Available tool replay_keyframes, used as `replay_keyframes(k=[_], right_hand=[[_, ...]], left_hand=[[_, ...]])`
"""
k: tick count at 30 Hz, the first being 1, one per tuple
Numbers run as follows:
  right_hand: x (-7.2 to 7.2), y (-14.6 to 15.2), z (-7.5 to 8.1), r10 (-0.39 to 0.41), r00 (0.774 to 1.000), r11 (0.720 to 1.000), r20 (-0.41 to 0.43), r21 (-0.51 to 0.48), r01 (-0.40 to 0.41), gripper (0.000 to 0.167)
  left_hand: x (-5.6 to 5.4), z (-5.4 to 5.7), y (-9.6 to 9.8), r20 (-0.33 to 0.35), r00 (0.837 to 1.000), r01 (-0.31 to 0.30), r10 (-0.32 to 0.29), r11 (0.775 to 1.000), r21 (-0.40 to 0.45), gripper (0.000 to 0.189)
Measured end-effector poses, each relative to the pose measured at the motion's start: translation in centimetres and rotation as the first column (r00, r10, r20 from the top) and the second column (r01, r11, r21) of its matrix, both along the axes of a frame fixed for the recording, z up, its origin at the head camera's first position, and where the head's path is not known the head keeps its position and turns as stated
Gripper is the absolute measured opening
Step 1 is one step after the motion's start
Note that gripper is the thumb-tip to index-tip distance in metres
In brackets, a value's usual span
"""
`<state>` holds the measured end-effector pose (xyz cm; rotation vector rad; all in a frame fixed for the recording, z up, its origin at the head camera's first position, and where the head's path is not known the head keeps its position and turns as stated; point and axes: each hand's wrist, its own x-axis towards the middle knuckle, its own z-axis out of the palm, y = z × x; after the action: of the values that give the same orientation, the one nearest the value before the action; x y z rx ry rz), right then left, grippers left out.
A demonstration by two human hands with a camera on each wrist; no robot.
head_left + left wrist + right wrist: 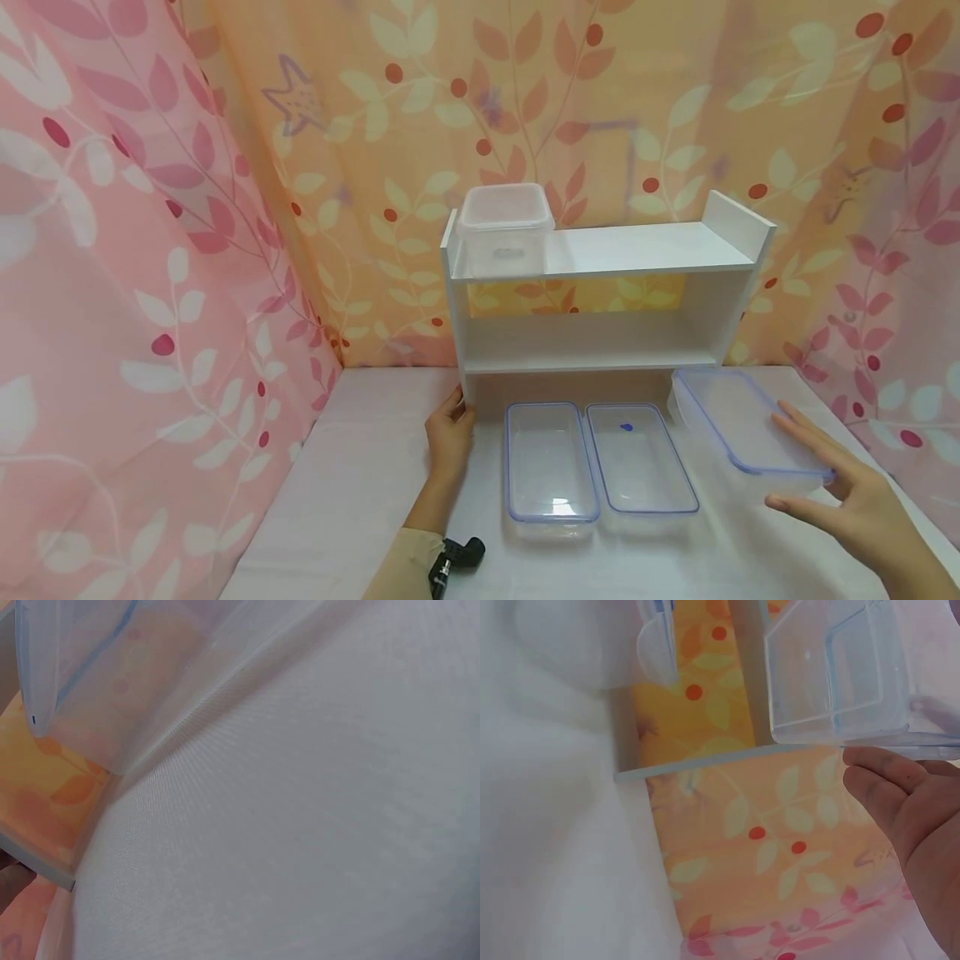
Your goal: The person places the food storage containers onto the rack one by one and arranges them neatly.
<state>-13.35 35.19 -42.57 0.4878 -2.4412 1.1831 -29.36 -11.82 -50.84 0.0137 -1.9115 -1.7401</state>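
A two-tier white shelf (577,365) stands at the back of the table. Its left side panel is gripped low down by my left hand (450,437); in the left wrist view, fingertips (13,883) show beside the panel's edge. My right hand (862,504) holds a clear plastic food container (738,421) with a blue-rimmed lid, raised off the table before the shelf's right end. From the right wrist, this container (832,682) appears tilted, with fingers along its lid edge. Its far side hides the shelf's lower right corner.
Two clear lidded containers, one on the left (551,462) and one on the right (643,458), lie side by side in front of the shelf. A smaller container (506,233) with a whitish lid sits on the top tier's left end. Patterned curtains (360,208) surround the table.
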Motion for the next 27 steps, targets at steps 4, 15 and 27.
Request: replay_keyframes(k=[4, 15, 27], right_hand=[[0.0, -0.2, 0.9, -0.003, 1.0, 1.0, -0.008, -0.002, 0.003, 0.098], [-0.1, -0.8, 3.8, 0.008, 0.998, 0.999, -0.057, -0.036, -0.01, 0.098], [-0.8, -1.2, 7.4, 0.002, 0.994, 0.999, -0.114, -0.053, -0.008, 0.098]], left_hand=[[-1.0, -1.2, -0.3, 0.014, 1.0, 0.008, -0.009, 1.0, 0.019, 0.045], [-1.7, -2.4, -1.1, 0.005, 0.998, 0.067, -0.068, 0.996, 0.055, 0.047], [-1.7, -2.4, -1.1, -0.008, 0.998, 0.057, -0.057, 0.998, 0.039, 0.046]])
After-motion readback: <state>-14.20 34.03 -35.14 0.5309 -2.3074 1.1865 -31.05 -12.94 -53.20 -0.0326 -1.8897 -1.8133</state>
